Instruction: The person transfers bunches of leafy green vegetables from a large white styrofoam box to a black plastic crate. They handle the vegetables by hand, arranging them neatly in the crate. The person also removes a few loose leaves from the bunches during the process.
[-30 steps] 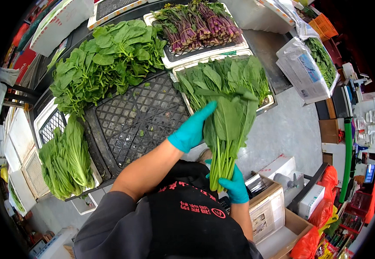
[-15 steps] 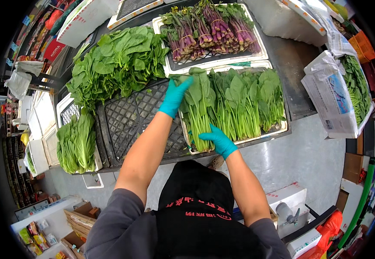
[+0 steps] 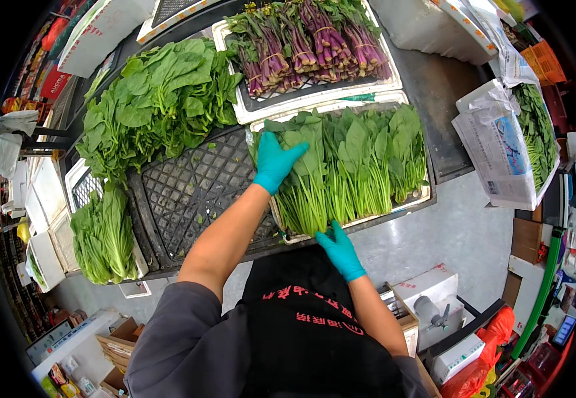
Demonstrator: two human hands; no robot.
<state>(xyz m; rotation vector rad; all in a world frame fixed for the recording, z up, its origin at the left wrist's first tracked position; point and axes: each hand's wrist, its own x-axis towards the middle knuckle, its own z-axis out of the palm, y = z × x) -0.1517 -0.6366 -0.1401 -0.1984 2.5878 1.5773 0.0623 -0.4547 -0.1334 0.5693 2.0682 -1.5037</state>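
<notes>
A white foam tray [image 3: 425, 194] at the table's near side holds a row of spinach [image 3: 361, 156], leaves toward the far side and stems toward me. The leftmost bunch of spinach [image 3: 301, 199] fills the tray's left end. Over its left edge and leaves lies my left hand [image 3: 278, 159] in a teal glove, thumb spread away from the fingers. At the stem ends, by the tray's near rim, my right hand [image 3: 339, 252], also gloved, touches the stems with its fingers apart. Neither hand is closed around the bunch.
Purple-stemmed greens in tied bundles [image 3: 308, 50] lie in another tray behind. Loose leafy greens [image 3: 158, 99] are heaped to the left, beside a black lattice crate [image 3: 195, 189]. Pale-stemmed greens [image 3: 104, 235] sit near left. A paper-wrapped box [image 3: 500, 149] of greens stands at right.
The left spinach bunch has settled flatter against the row. My right hand has loosened from the stems and moved toward me; my left hand has slid down along the leaves. The view has shifted slightly.
</notes>
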